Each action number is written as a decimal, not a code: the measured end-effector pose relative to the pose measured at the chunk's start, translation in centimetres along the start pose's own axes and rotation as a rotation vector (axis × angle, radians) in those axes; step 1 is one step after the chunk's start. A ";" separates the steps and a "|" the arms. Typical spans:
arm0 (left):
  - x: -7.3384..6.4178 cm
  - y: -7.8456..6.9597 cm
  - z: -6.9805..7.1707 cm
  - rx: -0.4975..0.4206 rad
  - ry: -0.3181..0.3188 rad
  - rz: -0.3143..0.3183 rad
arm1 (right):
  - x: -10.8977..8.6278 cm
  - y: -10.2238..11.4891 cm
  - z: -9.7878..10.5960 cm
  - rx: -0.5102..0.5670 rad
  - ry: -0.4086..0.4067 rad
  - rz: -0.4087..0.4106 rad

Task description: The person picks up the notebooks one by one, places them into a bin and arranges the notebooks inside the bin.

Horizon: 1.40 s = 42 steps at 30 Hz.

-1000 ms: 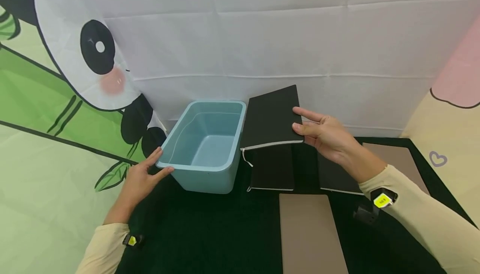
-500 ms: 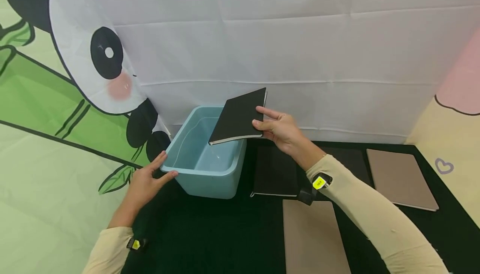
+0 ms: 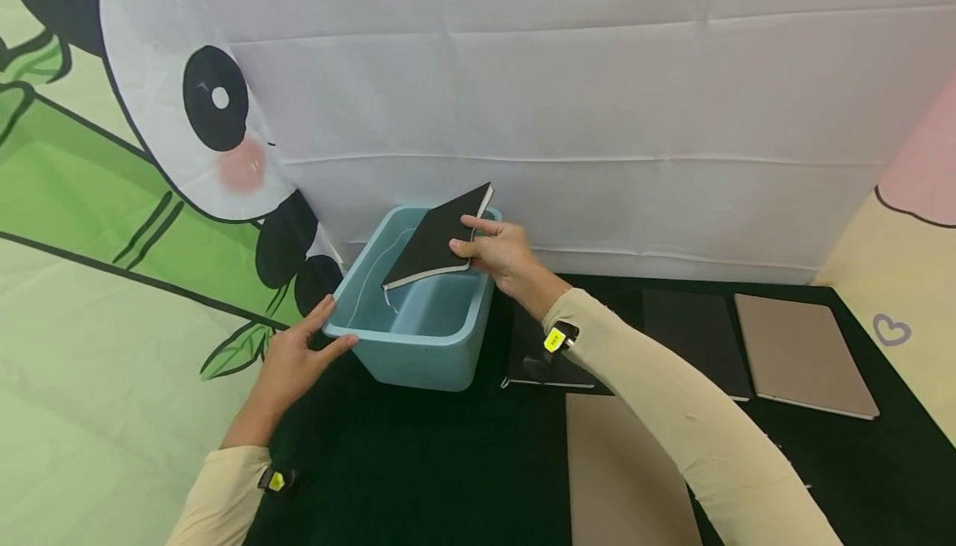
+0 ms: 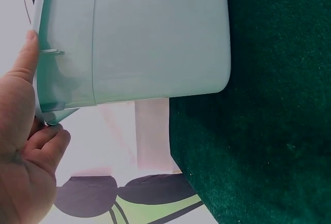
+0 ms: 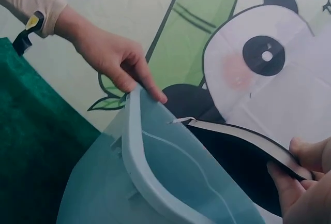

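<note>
A black notebook [image 3: 433, 239] with pale page edges and a white ribbon hangs tilted over the light blue plastic bin [image 3: 418, 363]. My right hand [image 3: 515, 264] pinches its right edge between thumb and fingers. In the right wrist view, the notebook [image 5: 243, 169] overlaps the bin's far side, page edge upward. My left hand [image 3: 291, 363] holds the bin's near left corner, thumb and fingers on either side of the rim. The left wrist view shows that hand [image 4: 31, 146] at the rim, beside the bin's smooth outer wall [image 4: 160, 32].
On the dark green cloth [image 3: 403, 463], right of the bin, lie a black notebook [image 3: 523, 355] and another black notebook [image 3: 695, 334]. A beige notebook [image 3: 807, 355] is at the far right, another beige notebook [image 3: 620, 463] nearer. A white printed backdrop [image 3: 568, 98] stands behind.
My right hand has carried the black notebook leftward, from beside the bin to over its opening, and tilted it more. The left hand stays at the bin's corner.
</note>
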State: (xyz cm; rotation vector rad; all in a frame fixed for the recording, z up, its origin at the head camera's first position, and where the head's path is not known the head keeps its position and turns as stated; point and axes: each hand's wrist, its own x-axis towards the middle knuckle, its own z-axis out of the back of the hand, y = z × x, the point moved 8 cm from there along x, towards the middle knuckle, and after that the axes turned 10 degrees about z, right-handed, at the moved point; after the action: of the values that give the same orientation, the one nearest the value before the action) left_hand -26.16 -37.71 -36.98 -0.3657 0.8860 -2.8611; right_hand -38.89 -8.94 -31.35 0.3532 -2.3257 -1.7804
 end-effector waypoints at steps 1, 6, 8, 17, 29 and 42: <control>0.0 0.0 0.0 -0.001 0.000 0.001 | 0.2 -0.2 -0.3 -0.001 0.002 -0.008; 0.1 -0.1 -0.1 -0.004 0.009 0.009 | 0.8 -1.2 -1.1 0.024 -0.005 -0.027; 0.2 -0.1 -0.2 -0.004 0.010 0.009 | 1.1 -1.6 -1.3 0.027 -0.012 -0.029; 0.4 0.1 -0.2 -0.006 0.002 -0.008 | 1.7 -2.7 -2.5 -0.001 -0.029 -0.056; 0.2 0.0 0.0 -0.029 -0.028 -0.047 | 1.9 -3.7 -3.7 -0.092 0.014 -0.093; 0.1 0.1 0.1 -0.043 -0.024 -0.041 | 2.2 -5.7 -4.9 -0.163 0.006 -0.118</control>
State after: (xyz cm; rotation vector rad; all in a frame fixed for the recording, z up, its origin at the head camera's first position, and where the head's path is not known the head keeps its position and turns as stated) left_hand -26.23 -37.84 -36.97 -0.4276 0.9472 -2.8725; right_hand -39.10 -15.52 -35.53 0.4778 -2.1776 -2.0038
